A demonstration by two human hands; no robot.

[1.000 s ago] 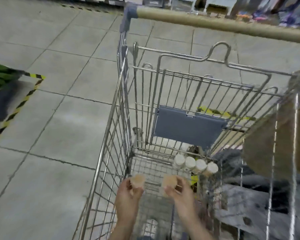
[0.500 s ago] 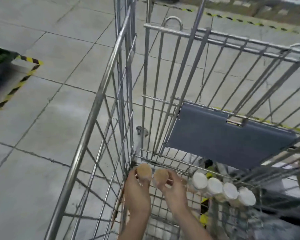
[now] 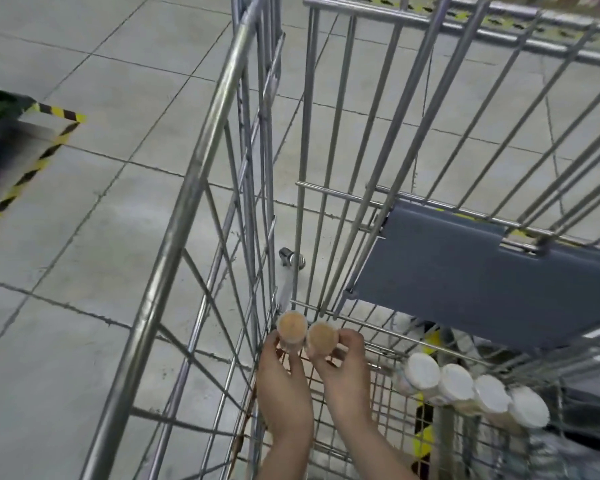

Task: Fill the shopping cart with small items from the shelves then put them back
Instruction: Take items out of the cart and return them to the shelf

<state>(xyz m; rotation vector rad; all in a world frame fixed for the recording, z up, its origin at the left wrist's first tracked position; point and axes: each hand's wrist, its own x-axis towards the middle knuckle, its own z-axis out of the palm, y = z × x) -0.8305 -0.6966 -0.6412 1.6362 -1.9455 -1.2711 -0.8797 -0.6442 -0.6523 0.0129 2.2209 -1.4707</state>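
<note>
Both hands are holding small jars upright, lids up: left hand pinching the left jar, right hand gripping the right jar, down in the shopping cart's front-left corner (floor directly below, white-capped bottles off right).

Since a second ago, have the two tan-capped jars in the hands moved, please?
Yes. The left tan-capped jar and the right one went forward into the cart's left corner, away from the white-capped jars.
</note>
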